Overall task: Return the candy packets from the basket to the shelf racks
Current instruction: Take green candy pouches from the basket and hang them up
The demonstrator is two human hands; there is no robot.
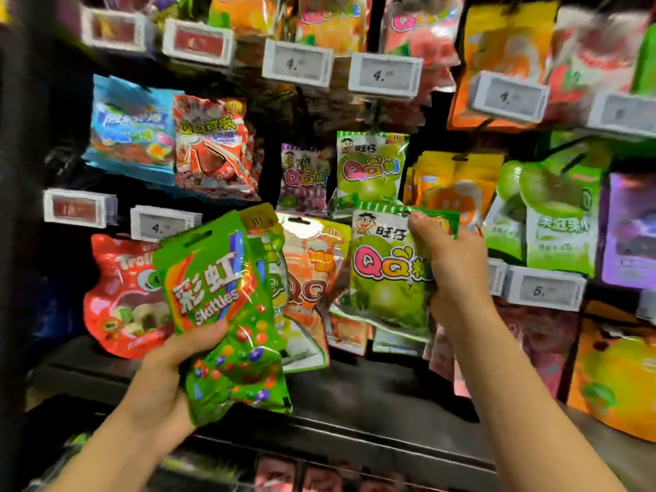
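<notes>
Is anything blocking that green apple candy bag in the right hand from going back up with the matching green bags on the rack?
Nothing visible stands between them. The right hand grips the green apple packet just below the matching green packet hanging on the rack, with open space between. The left hand holds the Skittles packet off to the left.

Bright overhead store light, glare on glossy packets point(213, 278) near the hands; motion blur on price tags point(385, 71) above, wide-angle bending and dark corners at edges.
</notes>
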